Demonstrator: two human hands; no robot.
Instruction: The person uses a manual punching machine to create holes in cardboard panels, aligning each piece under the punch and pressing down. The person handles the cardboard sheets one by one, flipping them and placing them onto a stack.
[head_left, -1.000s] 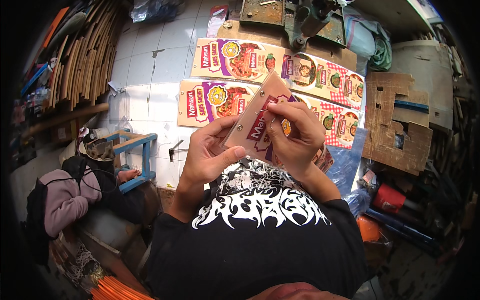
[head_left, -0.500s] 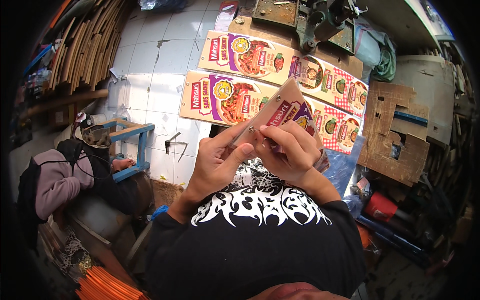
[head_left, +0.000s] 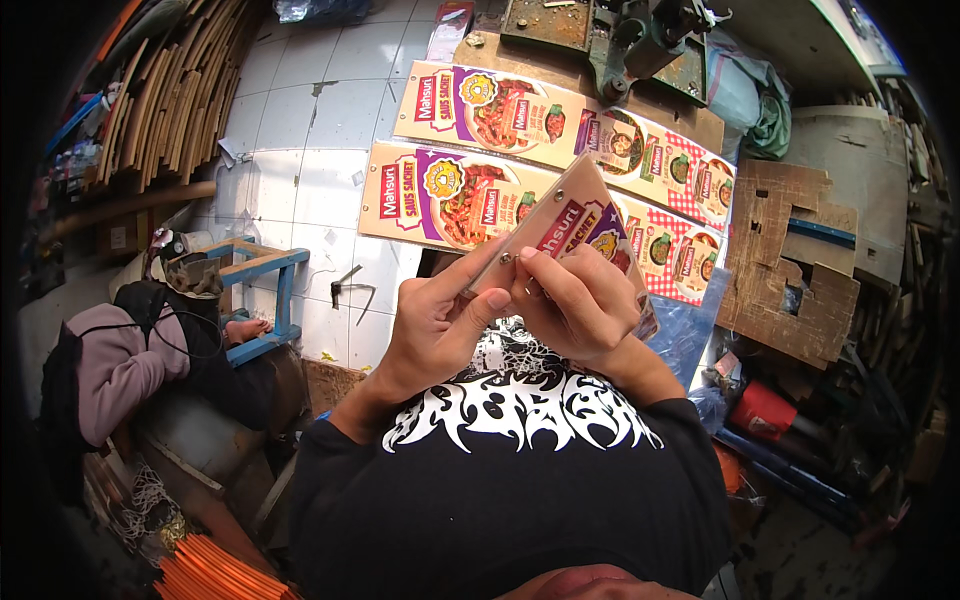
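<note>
A printed food-advert panel (head_left: 573, 203) with metal eyelets along its edge is held tilted in front of my chest. My left hand (head_left: 437, 308) grips its near-left edge, fingers behind and thumb toward the front. Beside the middle eyelet (head_left: 506, 257), my right hand (head_left: 580, 303) is closed in a pinch; something thin and shiny shows under its fingers, too small to name. Beyond, two similar long panels lie flat side by side, a far one (head_left: 560, 118) and a nearer one (head_left: 415, 195), the held panel partly covering the nearer one.
A metal hand press (head_left: 650, 55) with trays stands at the far edge. At left are a blue stool frame (head_left: 285, 300), a small dark tool (head_left: 345, 288) on the tiles and a seated person (head_left: 130, 365). Cut brown board (head_left: 790, 270) and clear plastic (head_left: 685, 335) lie right.
The thin strand by the eyelet no longer shows above my right fingertips, which have shifted slightly. My left hand keeps its grip, and the held panel is nearly unmoved.
</note>
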